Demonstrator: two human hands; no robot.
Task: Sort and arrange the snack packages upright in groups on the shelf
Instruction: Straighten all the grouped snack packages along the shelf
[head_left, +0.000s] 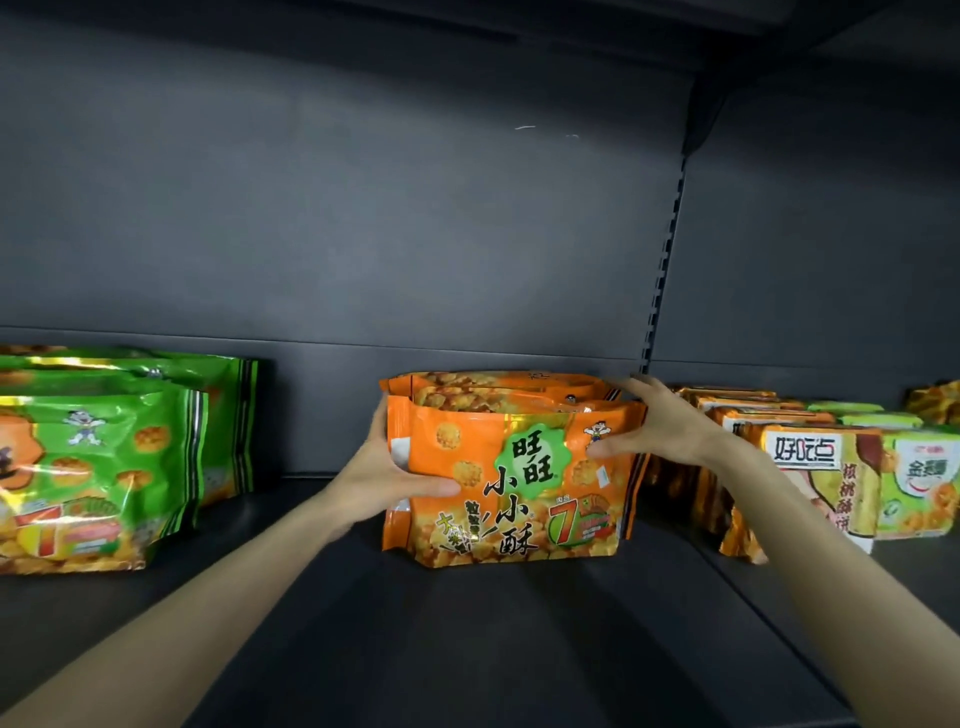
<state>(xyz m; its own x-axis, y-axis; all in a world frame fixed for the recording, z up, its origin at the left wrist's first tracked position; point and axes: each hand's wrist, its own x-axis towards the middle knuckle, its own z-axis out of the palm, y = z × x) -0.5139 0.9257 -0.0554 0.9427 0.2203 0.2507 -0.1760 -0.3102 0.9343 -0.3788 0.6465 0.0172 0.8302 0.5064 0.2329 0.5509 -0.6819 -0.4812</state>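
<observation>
Green snack bags (98, 467) stand at left on the dark shelf (519, 623); the left hand (387, 467) and right hand (649, 426) clasp an upright orange stack (511, 467) mid-shelf, boxed snacks (810, 467) at right.

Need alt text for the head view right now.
Both hands, left and right, grip the sides of an upright group of orange bags mid-shelf. Green bags stand at left, boxed snacks at right.
</observation>
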